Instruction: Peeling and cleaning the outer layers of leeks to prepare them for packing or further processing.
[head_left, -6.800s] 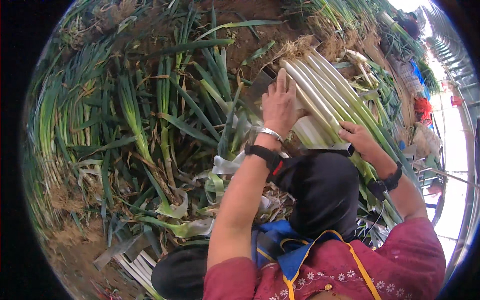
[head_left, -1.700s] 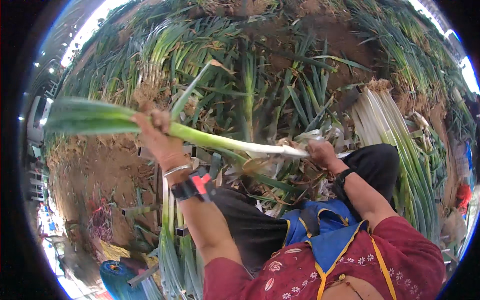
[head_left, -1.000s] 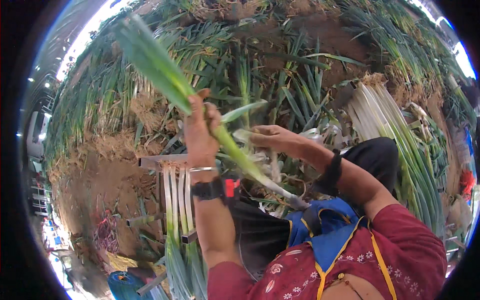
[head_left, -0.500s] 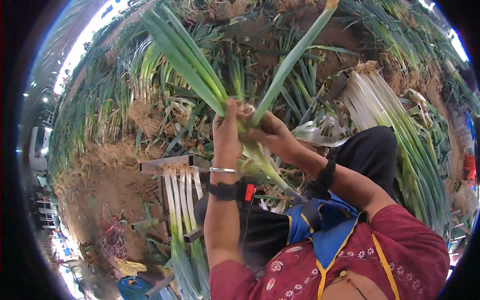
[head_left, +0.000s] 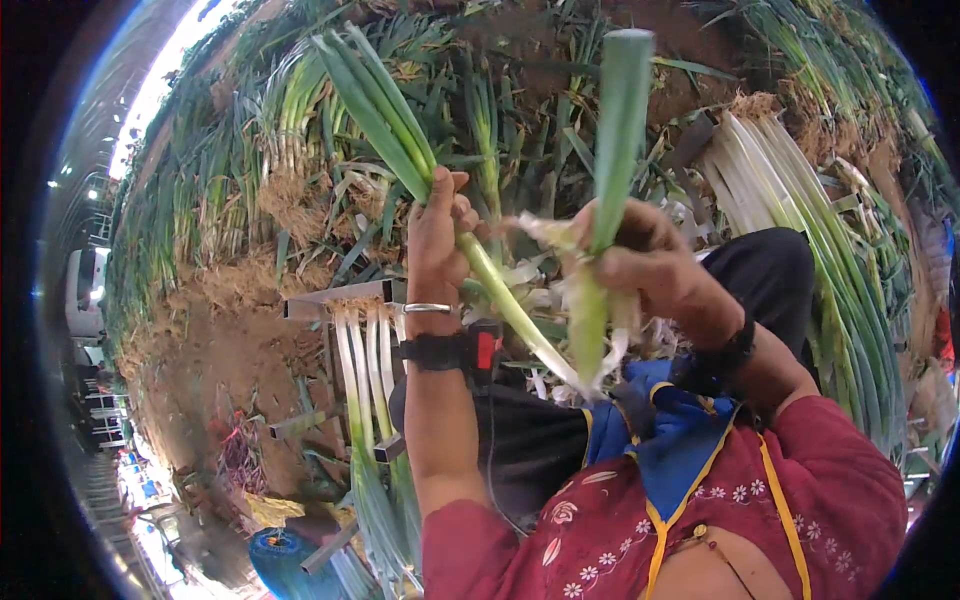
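Note:
My left hand (head_left: 438, 228) is closed round a long green onion (head_left: 495, 285), whose green leaves point up and away while the pale stem slants down toward my lap. To its right, my right hand (head_left: 665, 262) grips an outer leaf (head_left: 618, 135), a broad green blade standing up with its pale, ragged sheath hanging below. The sheath's lower end meets the stem's pale end near my lap; whether they are still joined there I cannot tell. Motion smears the sheath and the right fingertips.
Left of my lap, several trimmed green onions (head_left: 365, 370) lie on a metal rack (head_left: 335, 298). A larger bundle (head_left: 790, 210) rests at the right. Unpeeled onions with rooty ends (head_left: 295, 200) cover the ground ahead. Leaf scraps lie between my hands and lap. A blue roll (head_left: 285, 560) sits lower left.
My right hand has moved to the right, pulling the outer leaf and its sheath away from the stem. My left hand has shifted slightly left, still holding the onion.

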